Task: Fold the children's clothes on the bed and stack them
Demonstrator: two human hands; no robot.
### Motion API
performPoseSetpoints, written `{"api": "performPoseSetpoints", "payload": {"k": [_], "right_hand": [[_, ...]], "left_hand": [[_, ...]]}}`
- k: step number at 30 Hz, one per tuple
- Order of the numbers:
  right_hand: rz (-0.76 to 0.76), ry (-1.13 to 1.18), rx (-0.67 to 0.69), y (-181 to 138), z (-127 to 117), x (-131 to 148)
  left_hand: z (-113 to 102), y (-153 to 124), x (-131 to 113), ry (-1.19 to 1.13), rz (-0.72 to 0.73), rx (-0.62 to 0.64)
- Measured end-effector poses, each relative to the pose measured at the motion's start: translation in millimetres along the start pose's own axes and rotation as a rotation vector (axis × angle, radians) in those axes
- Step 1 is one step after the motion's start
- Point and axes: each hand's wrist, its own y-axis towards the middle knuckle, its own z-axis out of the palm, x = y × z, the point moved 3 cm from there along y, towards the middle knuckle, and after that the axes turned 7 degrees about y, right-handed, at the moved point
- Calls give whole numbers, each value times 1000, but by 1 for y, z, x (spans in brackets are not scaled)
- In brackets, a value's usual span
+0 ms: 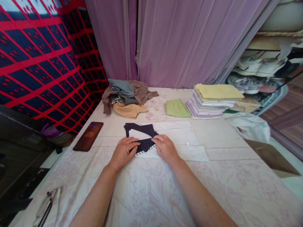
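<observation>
Left hand point(123, 152) loosely curled, right hand point(166, 147) with fingertips bunched, both touching black collar point(145, 145); can't tell if either grips. Probably best done with light, even pressure, collar edges flat, no creases. White garment point(176, 134) lies under and just beyond hands, body running right, on worktop point(234, 186). Phone point(88, 136) left of garment; green cloth point(177, 108) beyond it; folded stack point(217, 93) beyond, right.

My left hand point(124, 152): phone point(88, 136) blocks left, clothes heap point(132, 97) ahead. My right hand point(165, 147): green garment point(177, 108) and folded stack point(209, 102) ahead; open tabletop point(230, 151) right, past the white garment point(180, 137). Gap between heap and green garment.
</observation>
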Motion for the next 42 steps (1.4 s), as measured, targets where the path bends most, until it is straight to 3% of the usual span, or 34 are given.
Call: {"api": "performPoseSetpoints", "payload": {"k": [6,11,15,19,22,25,29,32,35,37,42], "right_hand": [[141,-9,23,-3,1,-7],[324,-103,-77,-8,-14,-21],[296,-134,-116,1,-14,-11],[253,-172,84,21,8,11],[334,-188,267,29,25,13],[389,-197,359,29,33,8],[412,-166,395,29,29,4],[481,-111,370,36,19,6],[478,-134,243,46,14,15],[411,-160,214,49,19,24],[356,-161,350,43,47,29]], "left_hand": [[1,-1,2,-30,-15,-7],[3,-1,3,-22,-18,-11],[3,-1,3,-24,-16,-16],[3,-1,4,-7,-4,-4],[2,0,3,-19,-14,-1],[1,1,3,-78,-50,-6],[1,-1,12,-323,-217,-73],[0,-5,28,-626,-512,-246],[-4,-10,43,-935,-744,-417],[-6,-10,47,-1080,-809,-475],[-12,-9,47,-1191,-818,-506]]}}
